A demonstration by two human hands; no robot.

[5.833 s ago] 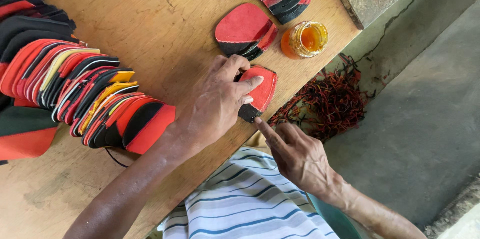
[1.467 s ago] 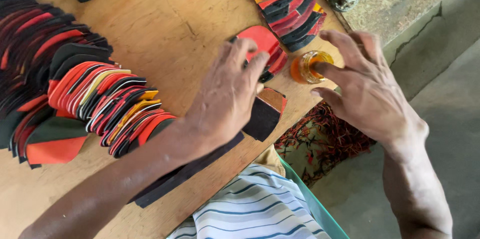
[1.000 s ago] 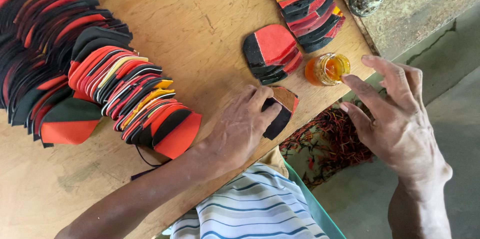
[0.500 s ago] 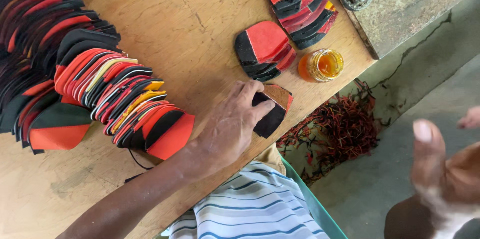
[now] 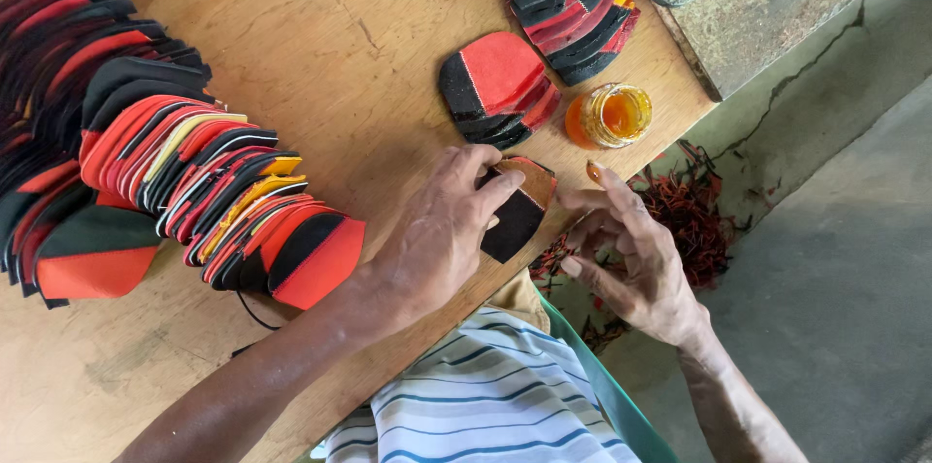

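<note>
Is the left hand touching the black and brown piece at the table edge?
Touching. The head view shows the left hand with its fingers lying on top of the piece, pressing it on the table.
</note>
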